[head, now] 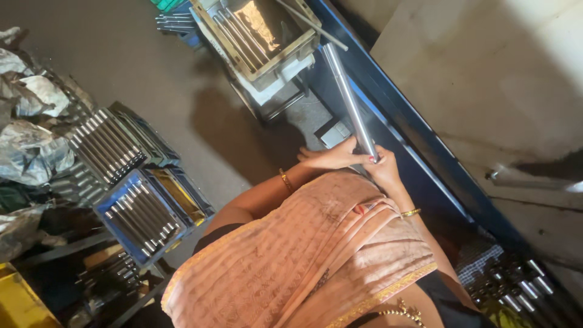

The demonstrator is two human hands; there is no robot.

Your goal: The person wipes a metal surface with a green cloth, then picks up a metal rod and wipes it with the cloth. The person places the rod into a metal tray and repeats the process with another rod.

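A long shiny steel rod [349,97] slants from the upper middle down toward my body. My right hand [384,169] is closed around its lower end. Just to the left, my left hand [331,158] has its fingers laid against that same end. Each wrist wears a gold bangle. A peach patterned cloth [310,255] draped over my chest fills the lower middle and hides part of both forearms.
A beige tray [255,36] with rods stands at the top. On the left are a blue crate [146,212] and a grey crate [109,146], both full of rods, beside crumpled plastic sheets [30,152]. A dark blue frame edge [419,140] runs diagonally at right, with more rods [516,285] at bottom right.
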